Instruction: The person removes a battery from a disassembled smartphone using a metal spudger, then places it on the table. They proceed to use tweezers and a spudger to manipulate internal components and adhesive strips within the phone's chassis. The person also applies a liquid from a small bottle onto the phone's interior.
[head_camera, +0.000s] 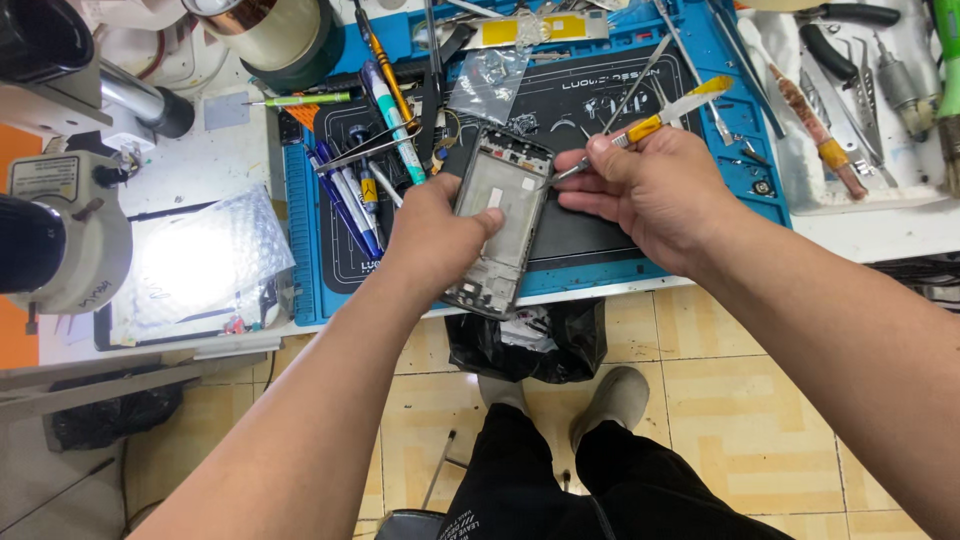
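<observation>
the left hand grips a stripped phone frame above the blue mat's near edge, long axis running away from the person, top tilted slightly right. the right hand pinches a yellow-handled tool, tip at the frame's upper right edge.

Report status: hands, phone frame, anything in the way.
Left hand grips phone frame. Right hand holds screwdriver at frame's top edge. Nothing between them.

Blue silicone work mat on white bench; grey metal phone frame over mat's front edge; pens cluster left of frame; black plastic bag below bench edge; microscope far left.
</observation>
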